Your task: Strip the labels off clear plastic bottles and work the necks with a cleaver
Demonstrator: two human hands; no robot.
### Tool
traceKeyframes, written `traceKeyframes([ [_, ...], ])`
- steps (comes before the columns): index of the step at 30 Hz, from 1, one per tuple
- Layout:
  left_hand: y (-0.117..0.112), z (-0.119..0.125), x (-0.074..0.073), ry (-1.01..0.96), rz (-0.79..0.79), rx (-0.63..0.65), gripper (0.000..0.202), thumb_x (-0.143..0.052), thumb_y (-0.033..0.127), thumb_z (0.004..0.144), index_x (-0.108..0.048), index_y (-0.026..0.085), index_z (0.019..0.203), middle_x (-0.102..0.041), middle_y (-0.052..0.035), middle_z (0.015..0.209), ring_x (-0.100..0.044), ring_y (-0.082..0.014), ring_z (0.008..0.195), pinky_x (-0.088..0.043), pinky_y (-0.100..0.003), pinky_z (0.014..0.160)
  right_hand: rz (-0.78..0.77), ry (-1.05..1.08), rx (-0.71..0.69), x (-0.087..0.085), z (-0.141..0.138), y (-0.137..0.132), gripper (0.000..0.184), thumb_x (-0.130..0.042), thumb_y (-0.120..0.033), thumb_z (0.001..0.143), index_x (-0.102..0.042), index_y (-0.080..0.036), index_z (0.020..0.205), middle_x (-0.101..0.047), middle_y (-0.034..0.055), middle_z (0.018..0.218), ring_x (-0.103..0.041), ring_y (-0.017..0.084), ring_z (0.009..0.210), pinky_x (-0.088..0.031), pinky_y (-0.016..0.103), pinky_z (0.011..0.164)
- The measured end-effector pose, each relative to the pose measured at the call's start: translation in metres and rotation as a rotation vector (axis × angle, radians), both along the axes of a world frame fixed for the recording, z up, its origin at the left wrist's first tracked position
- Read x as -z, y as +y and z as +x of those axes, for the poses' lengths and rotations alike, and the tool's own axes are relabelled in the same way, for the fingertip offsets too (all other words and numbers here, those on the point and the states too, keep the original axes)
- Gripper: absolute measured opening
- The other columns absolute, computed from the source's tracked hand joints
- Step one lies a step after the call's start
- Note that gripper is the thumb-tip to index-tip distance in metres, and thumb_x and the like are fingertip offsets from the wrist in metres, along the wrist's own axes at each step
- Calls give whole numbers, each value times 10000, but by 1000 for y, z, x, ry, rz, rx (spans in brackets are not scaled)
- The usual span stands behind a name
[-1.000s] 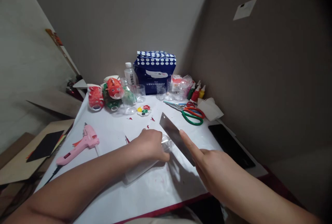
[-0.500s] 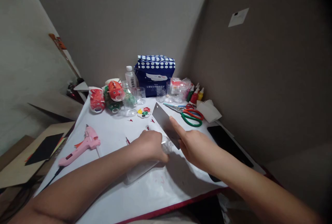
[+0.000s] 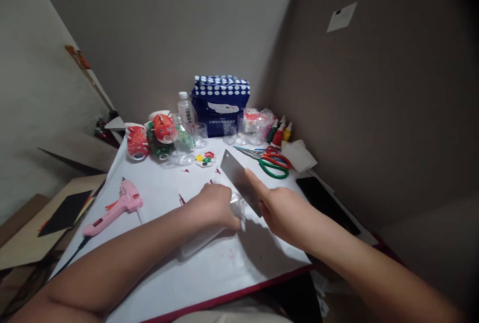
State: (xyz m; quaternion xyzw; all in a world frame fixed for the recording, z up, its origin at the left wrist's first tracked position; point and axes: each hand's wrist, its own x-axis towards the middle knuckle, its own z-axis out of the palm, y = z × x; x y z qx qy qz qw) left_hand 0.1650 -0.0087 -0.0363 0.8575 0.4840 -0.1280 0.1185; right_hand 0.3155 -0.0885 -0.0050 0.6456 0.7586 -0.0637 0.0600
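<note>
My left hand (image 3: 215, 205) is closed over a clear plastic bottle (image 3: 202, 238) that lies on its side on the white table (image 3: 164, 263). My right hand (image 3: 286, 213) grips a cleaver (image 3: 237, 178) with its forefinger stretched along the spine. The wide steel blade stands on edge right beside the bottle's neck end, next to my left fingers.
A pink glue gun (image 3: 112, 208) lies at the left. At the back stand painted bottle figures (image 3: 149, 141), a water bottle (image 3: 186, 108), a blue dotted bag (image 3: 220, 103), clear cups (image 3: 202, 135), a paint palette (image 3: 205, 159), paint bottles (image 3: 279, 133), scissors (image 3: 271, 163) and tissues (image 3: 299, 156). A dark phone (image 3: 324, 203) lies at the right edge.
My right hand has moved the cleaver left and forward, from beside the bottle to close against its neck end. My left hand stays on the bottle.
</note>
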Motion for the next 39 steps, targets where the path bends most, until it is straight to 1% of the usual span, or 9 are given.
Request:
traceKeyframes([
  [5, 8, -4, 2, -37, -78, -39, 596, -623, 594, 454, -647, 178, 882, -679, -113, 877, -627, -273, 764, -419, -298, 522, 84, -55, -34, 4, -14, 7, 847, -463, -59, 801, 18, -141, 1493, -692, 89, 777, -615, 194, 621, -283, 258, 502],
  [10, 16, -9, 11, -68, -131, -35, 591, -620, 596, 470, -644, 189, 897, -669, -93, 862, -621, -260, 746, -427, -305, 549, 41, -20, -51, 28, 8, -30, 954, -445, -2, 735, 132, -150, 1479, -694, 54, 721, -607, 191, 549, -236, 273, 479],
  [14, 12, -8, 12, -75, -95, -14, 557, -615, 587, 490, -644, 192, 881, -665, -95, 852, -618, -277, 773, -439, -315, 551, -38, 27, -16, 30, 21, -48, 1009, -440, 28, 712, 206, -186, 1459, -686, 29, 681, -595, 171, 522, -248, 254, 479],
  [19, 3, -3, 5, -35, -22, -9, 580, -640, 590, 467, -652, 180, 878, -672, -122, 886, -626, -300, 810, -455, -308, 532, -20, -49, -10, 10, 1, -19, 896, -438, -43, 774, 89, -152, 1490, -686, 62, 680, -596, 198, 529, -230, 266, 458],
  [23, 5, -3, 1, -21, -40, -21, 561, -653, 574, 470, -657, 172, 862, -683, -121, 847, -639, -284, 759, -456, -310, 534, 52, -56, -13, -2, -19, 8, 923, -473, -51, 735, 52, -121, 1491, -701, 95, 773, -627, 214, 632, -298, 263, 503],
  [26, 9, -6, 2, -46, -104, -63, 553, -658, 575, 470, -654, 181, 858, -684, -108, 840, -638, -260, 709, -432, -299, 487, 96, -34, -28, 4, -22, 9, 942, -474, -43, 720, 66, -120, 1488, -697, 94, 803, -630, 207, 659, -328, 259, 530],
  [30, 16, -10, 9, -80, -99, -34, 581, -658, 608, 455, -649, 189, 857, -681, -95, 850, -640, -258, 739, -409, -281, 469, 125, -15, -37, 26, -9, -10, 921, -439, -19, 722, 53, -132, 1492, -693, 77, 770, -609, 195, 596, -296, 259, 506],
  [34, 20, -12, 18, -94, -106, -16, 554, -631, 612, 483, -641, 197, 850, -677, -70, 823, -629, -233, 718, -406, -278, 500, 100, 156, 14, 35, 17, -33, 839, -416, -53, 784, 1, -174, 1502, -650, 30, 655, -553, 169, 517, -281, 243, 494],
  [39, 22, -12, 22, -96, -102, -9, 523, -625, 613, 492, -629, 208, 823, -665, -53, 790, -618, -223, 699, -373, -277, 490, 128, 559, 113, 25, 42, -45, 698, -423, -142, 863, -144, -242, 1496, -454, -65, 574, -442, 103, 461, -281, 194, 479],
])
